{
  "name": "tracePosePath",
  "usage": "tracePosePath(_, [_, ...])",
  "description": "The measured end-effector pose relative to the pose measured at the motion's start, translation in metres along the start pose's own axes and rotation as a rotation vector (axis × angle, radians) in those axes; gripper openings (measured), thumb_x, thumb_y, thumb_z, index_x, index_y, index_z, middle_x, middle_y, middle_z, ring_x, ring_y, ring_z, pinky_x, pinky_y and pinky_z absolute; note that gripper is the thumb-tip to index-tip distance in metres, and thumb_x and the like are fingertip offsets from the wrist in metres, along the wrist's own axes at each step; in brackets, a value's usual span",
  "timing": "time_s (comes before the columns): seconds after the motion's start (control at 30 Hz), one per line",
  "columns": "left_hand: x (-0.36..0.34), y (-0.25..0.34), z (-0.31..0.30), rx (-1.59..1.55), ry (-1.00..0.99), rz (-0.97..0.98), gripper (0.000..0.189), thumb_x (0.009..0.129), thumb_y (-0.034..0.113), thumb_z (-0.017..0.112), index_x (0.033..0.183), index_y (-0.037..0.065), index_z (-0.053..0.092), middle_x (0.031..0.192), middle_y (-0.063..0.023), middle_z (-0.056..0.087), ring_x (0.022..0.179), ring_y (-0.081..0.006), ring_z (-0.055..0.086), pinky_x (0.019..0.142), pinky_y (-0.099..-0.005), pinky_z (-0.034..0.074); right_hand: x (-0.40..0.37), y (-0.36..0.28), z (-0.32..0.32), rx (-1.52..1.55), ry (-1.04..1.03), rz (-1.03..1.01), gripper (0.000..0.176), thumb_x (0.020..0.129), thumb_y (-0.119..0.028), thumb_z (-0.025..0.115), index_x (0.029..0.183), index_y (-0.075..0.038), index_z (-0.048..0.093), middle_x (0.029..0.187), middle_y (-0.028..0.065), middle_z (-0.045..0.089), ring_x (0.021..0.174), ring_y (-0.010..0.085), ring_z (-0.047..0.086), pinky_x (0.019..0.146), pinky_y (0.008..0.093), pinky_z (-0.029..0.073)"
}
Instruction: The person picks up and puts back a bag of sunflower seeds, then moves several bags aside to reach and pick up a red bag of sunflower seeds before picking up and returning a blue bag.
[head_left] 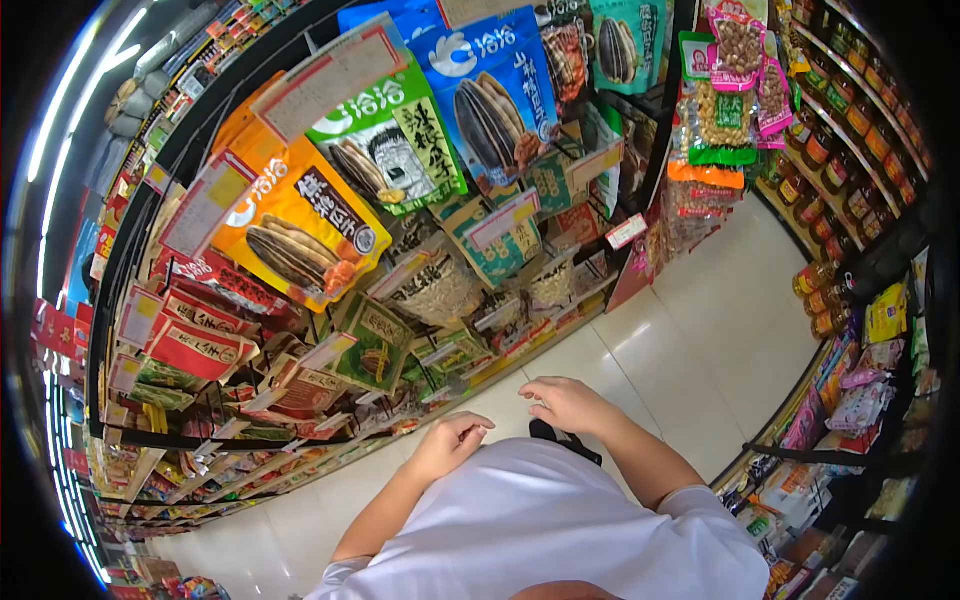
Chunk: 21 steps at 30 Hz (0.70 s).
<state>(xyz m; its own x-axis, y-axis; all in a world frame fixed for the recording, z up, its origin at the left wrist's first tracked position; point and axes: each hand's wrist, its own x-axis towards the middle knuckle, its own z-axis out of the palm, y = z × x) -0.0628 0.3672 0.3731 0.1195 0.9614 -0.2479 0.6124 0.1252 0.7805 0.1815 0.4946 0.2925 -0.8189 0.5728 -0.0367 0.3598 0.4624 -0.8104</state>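
Both hands are held low in front of the white shirt, apart from each other. My left hand point(450, 444) has its fingers loosely curled, with nothing visible in them; it is nearest to the lower shelf of snack bags. Over the floor, my right hand point(568, 402) has bent fingers spread apart and holds nothing. Beyond the hands hang an orange bag point(300, 225), a green bag point(388, 140) and a blue bag point(490, 95) of sunflower seeds, upright on the rack. Neither hand touches a bag.
Price tags point(505, 220) stick out from the rack. Pink and green snack packs point(718, 115) hang at its right end. Jars point(820, 150) line the curved shelf at the right, with more packets below. Pale floor tiles point(690, 340) lie between the shelves.
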Motion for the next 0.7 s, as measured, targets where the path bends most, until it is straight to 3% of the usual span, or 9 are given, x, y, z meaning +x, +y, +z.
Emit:
tracePosePath(0.1, [0.0, -0.012, 0.003, -0.046, 0.038, 0.069, 0.018, 0.1, 0.011, 0.061, 0.109, 0.002, 0.074, 0.098, -0.0155, 0.074, 0.082, -0.0266, 0.07, 0.077, -0.0376, 0.055, -0.01, 0.01, 0.009, -0.015, -0.014, 0.013, 0.032, 0.093, -0.021, 0.068, 0.122, -0.007, 0.064, 0.12, 0.0141, 0.07, 0.112, 0.0342, 0.067, 0.095, 0.0449, 0.054])
tracePosePath(0.23, [-0.002, -0.016, -0.003, -0.06, -0.029, -0.01, 0.021, 0.102, 0.013, 0.059, 0.113, 0.002, 0.072, 0.101, -0.0168, 0.074, 0.09, -0.029, 0.072, 0.082, -0.0387, 0.055, -0.02, 0.009, 0.016, 0.005, -0.069, 0.053, 0.034, 0.092, -0.019, 0.07, 0.123, -0.006, 0.065, 0.12, 0.0153, 0.07, 0.11, 0.0339, 0.068, 0.094, 0.0437, 0.054])
tracePosePath(0.27, [-0.003, -0.031, 0.004, -0.088, 0.014, 0.08, 0.021, 0.102, 0.013, 0.058, 0.115, 0.002, 0.071, 0.103, -0.0179, 0.074, 0.09, -0.0303, 0.071, 0.081, -0.0398, 0.055, -0.02, 0.005, 0.019, 0.034, -0.064, 0.084, 0.035, 0.091, -0.018, 0.071, 0.123, -0.005, 0.066, 0.12, 0.0155, 0.07, 0.109, 0.0336, 0.068, 0.094, 0.0432, 0.055])
tracePosePath(0.3, [-0.006, -0.036, 0.005, -0.103, 0.101, 0.046, 0.021, 0.102, 0.013, 0.058, 0.115, 0.002, 0.071, 0.103, -0.0179, 0.074, 0.09, -0.0303, 0.071, 0.081, -0.0398, 0.055, -0.016, 0.003, 0.023, 0.01, -0.131, 0.021, 0.035, 0.091, -0.018, 0.071, 0.123, -0.005, 0.066, 0.12, 0.0155, 0.07, 0.109, 0.0336, 0.068, 0.094, 0.0432, 0.055])
tracePosePath(0.37, [-0.007, -0.043, 0.001, -0.093, 0.063, 0.22, 0.023, 0.101, 0.016, 0.057, 0.115, 0.003, 0.07, 0.102, -0.0188, 0.073, 0.087, -0.0323, 0.07, 0.079, -0.0417, 0.055, -0.01, 0.002, 0.026, 0.003, -0.083, 0.057, 0.036, 0.089, -0.012, 0.072, 0.124, -0.003, 0.066, 0.116, 0.0156, 0.072, 0.104, 0.0295, 0.071, 0.09, 0.0405, 0.057])
tracePosePath(0.4, [-0.011, -0.044, -0.003, -0.112, 0.14, 0.202, 0.023, 0.101, 0.016, 0.057, 0.115, 0.003, 0.07, 0.102, -0.0188, 0.073, 0.087, -0.0323, 0.07, 0.079, -0.0417, 0.055, -0.004, 0.0, 0.028, -0.031, -0.14, 0.011, 0.036, 0.089, -0.012, 0.072, 0.124, -0.003, 0.066, 0.116, 0.0156, 0.072, 0.104, 0.0295, 0.071, 0.09, 0.0405, 0.057])
tracePosePath(0.47, [-0.019, -0.045, -0.009, -0.105, 0.062, 0.155, 0.026, 0.101, 0.02, 0.057, 0.115, 0.003, 0.07, 0.1, -0.0191, 0.072, 0.084, -0.0338, 0.069, 0.077, -0.0433, 0.054, 0.007, -0.008, 0.03, 0.033, -0.139, 0.091, 0.033, 0.09, -0.012, 0.072, 0.122, -0.003, 0.067, 0.118, 0.0154, 0.072, 0.104, 0.0286, 0.072, 0.09, 0.0398, 0.057])
tracePosePath(0.7, [-0.061, -0.086, -0.024, -0.217, 0.14, 0.106, 0.027, 0.101, 0.022, 0.057, 0.118, 0.004, 0.069, 0.098, -0.018, 0.072, 0.083, -0.0315, 0.069, 0.077, -0.043, 0.054, 0.051, -0.061, 0.046, -0.095, -0.253, 0.06, 0.035, 0.092, -0.012, 0.071, 0.125, -0.003, 0.066, 0.12, 0.0152, 0.072, 0.107, 0.0285, 0.071, 0.09, 0.04, 0.057])
